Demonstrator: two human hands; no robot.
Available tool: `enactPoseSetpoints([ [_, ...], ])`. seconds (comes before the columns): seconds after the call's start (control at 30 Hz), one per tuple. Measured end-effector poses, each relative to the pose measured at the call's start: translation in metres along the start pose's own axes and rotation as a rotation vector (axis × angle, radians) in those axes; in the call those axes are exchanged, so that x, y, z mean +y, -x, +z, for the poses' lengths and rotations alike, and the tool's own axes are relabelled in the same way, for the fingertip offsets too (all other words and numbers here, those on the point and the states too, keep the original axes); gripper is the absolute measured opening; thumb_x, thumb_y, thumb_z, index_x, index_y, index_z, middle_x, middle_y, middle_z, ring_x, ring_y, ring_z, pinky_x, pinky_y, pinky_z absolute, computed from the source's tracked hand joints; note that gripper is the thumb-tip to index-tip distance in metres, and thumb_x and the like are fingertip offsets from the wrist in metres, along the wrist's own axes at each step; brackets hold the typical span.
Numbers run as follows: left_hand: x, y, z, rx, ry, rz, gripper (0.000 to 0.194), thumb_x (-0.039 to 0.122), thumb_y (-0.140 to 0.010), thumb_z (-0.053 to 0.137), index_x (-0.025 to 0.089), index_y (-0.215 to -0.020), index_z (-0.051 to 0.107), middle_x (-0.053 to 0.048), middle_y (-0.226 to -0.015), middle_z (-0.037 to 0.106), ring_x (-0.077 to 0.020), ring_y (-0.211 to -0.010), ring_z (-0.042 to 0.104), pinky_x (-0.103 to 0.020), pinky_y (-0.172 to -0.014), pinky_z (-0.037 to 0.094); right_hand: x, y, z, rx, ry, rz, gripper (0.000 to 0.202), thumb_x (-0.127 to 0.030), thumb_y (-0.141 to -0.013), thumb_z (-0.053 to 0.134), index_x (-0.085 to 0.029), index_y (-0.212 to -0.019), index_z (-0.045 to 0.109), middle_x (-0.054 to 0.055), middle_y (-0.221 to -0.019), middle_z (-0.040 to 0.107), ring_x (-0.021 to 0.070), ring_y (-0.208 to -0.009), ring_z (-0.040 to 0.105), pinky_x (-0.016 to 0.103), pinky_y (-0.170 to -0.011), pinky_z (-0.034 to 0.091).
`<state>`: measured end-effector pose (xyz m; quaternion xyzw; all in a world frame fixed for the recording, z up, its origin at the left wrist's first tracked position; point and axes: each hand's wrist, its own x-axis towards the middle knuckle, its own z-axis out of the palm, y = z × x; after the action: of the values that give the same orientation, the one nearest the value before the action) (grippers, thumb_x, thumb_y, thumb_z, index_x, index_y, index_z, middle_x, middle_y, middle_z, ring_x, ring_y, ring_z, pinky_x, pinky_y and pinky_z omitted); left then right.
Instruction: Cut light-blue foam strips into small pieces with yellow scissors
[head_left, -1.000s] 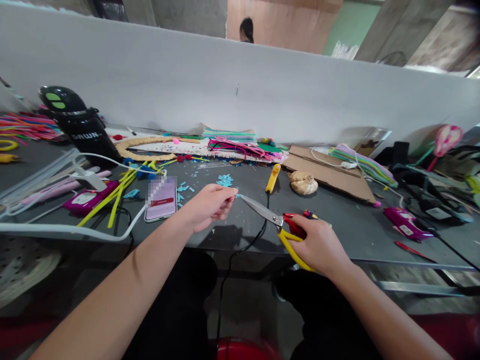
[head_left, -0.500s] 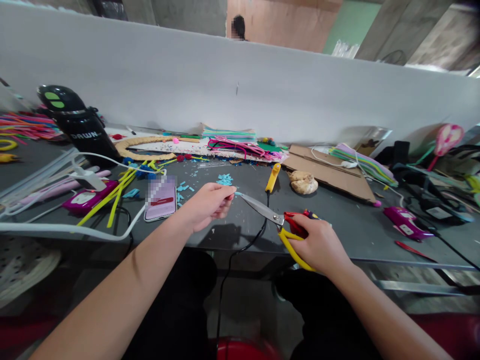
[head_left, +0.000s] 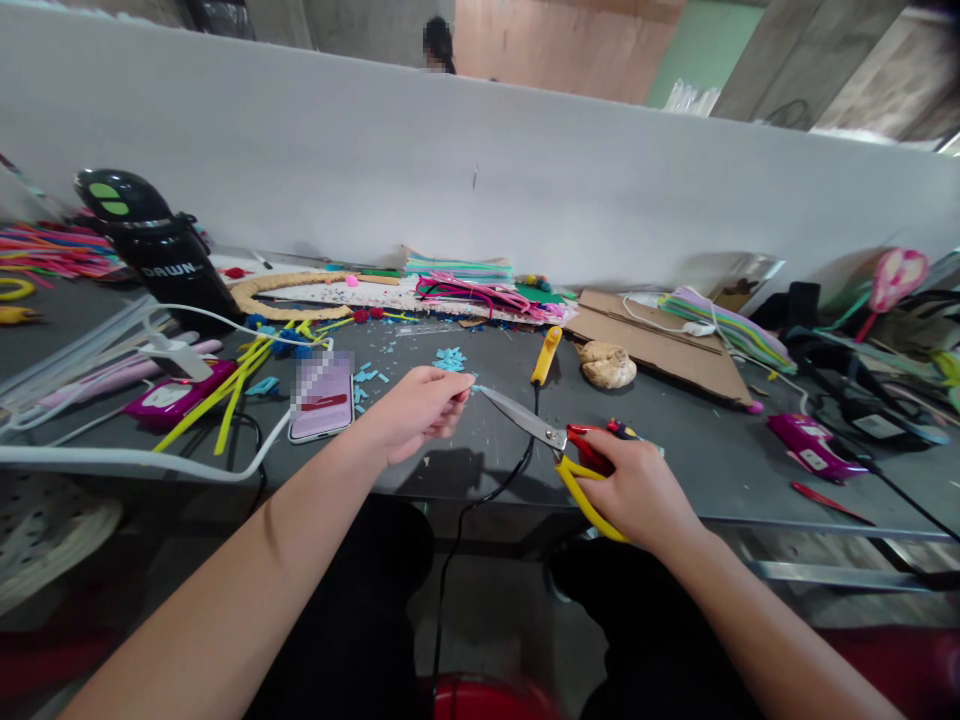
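Reaching out over the near edge of a dark grey desk [head_left: 697,450], two bare forearms come in from the bottom of the view. The right hand [head_left: 637,490] is closed around the yellow and red handles of a pair of scissors [head_left: 559,440], whose steel blades point left, nearly closed, their tips at a tiny light-blue scrap [head_left: 475,388]. The left hand [head_left: 420,408] pinches that scrap between thumb and fingertips, the other fingers curled in; the scrap sits just above the desk, between the two hands. A black cable [head_left: 480,495] drops over the desk edge below the blades. Left of the left hand lies a phone [head_left: 322,398], its screen blurred, beside yellow sticks [head_left: 232,385] and a magenta box [head_left: 176,398]. Further back lie more light-blue cuttings [head_left: 450,360], a yellow-handled tool [head_left: 546,355], a beige lump [head_left: 607,365] and a sheet of brown cardboard [head_left: 667,350]. At far left stands a black bottle [head_left: 161,250] lettered "DAWN". Stacks of coloured sheets [head_left: 457,268] and pink strands [head_left: 487,295] lie against a long white partition [head_left: 480,150], above which show concrete, brown and green walls and the top of another person's head.
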<state>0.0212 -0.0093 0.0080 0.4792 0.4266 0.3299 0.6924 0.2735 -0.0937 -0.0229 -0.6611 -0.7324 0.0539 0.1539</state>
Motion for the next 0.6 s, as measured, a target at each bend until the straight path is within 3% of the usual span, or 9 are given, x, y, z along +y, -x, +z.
enactPoseSetpoints([
  [0.27,-0.003,-0.006,-0.007,0.044,-0.091,0.038,0.03,0.03,-0.087,0.054,0.018,-0.063,0.04,0.008,-0.054,0.024,-0.0045,-0.042,0.022,-0.021,-0.043,0.016,0.003,0.0,0.0,0.011,-0.029,0.005,0.015,-0.033,-0.075,0.056,-0.02,-0.077,0.063,0.001,-0.062,0.059,0.0149,-0.056,0.045,0.027,-0.056,0.028],
  [0.33,-0.006,-0.014,-0.016,0.149,-0.299,0.085,0.03,0.034,-0.087,0.05,0.019,-0.064,0.04,0.007,-0.054,0.027,-0.0064,-0.042,0.025,-0.023,-0.044,0.02,0.006,-0.001,0.0,0.018,-0.056,0.024,0.014,-0.033,-0.075,0.057,-0.02,-0.074,0.061,0.0,-0.061,0.058,0.0146,-0.056,0.045,0.027,-0.056,0.029],
  [0.37,-0.008,-0.02,-0.022,0.259,-0.469,0.114,0.03,0.037,-0.088,0.048,0.019,-0.064,0.041,0.006,-0.054,0.03,-0.0074,-0.043,0.027,-0.023,-0.045,0.023,0.008,-0.002,0.001,0.024,-0.073,0.036,0.015,-0.034,-0.076,0.057,-0.02,-0.074,0.061,0.0,-0.061,0.058,0.0148,-0.057,0.046,0.027,-0.057,0.03],
  [0.6,-0.018,-0.069,-0.057,0.576,-0.789,0.197,0.03,0.037,-0.08,0.056,0.017,-0.059,0.062,-0.001,-0.05,0.046,-0.0166,-0.057,0.043,-0.029,-0.058,0.024,0.014,-0.004,0.001,0.016,-0.118,0.079,0.018,-0.037,-0.077,0.059,-0.02,-0.08,0.065,0.0,-0.065,0.061,0.0159,-0.06,0.049,0.027,-0.057,0.031],
])
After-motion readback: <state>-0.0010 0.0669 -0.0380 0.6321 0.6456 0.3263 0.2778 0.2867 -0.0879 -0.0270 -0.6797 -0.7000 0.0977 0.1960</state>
